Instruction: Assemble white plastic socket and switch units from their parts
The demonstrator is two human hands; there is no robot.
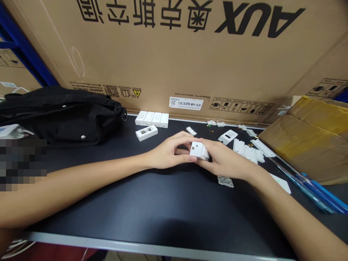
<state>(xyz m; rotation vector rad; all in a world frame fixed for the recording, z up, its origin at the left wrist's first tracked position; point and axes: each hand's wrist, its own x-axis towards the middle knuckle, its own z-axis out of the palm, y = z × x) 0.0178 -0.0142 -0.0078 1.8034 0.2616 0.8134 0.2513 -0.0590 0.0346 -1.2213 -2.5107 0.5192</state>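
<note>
**A:** You're working at a black table (152, 210), and a big cardboard carton (174, 54) is standing along its far edge, right?

**B:** Right. A flattened brown box (304, 141) is sitting at your far right, and a black bag (59, 117) is lying at your far left. Blue strips (307, 192) are running along the right side of the table.

**A:** What's lying around your hands?

**B:** Four white housings (151, 119) are lined up near the carton, and a fifth housing (146, 133) is lying just in front of them. Loose white covers (246, 150) are scattered to your right, and a small plate (225, 181) is lying just past your right wrist, on the near side.

**A:** And what are you holding?

**B:** Your left hand (168, 152) and right hand (225, 159) are meeting mid-table, gripping a white part (199, 150) between them. Your left fingers (181, 139) are pressed together, curling around its left side. Your right fingers (209, 145) are closing on its right side. You can't tell from here whether the part is touching the table.
</note>
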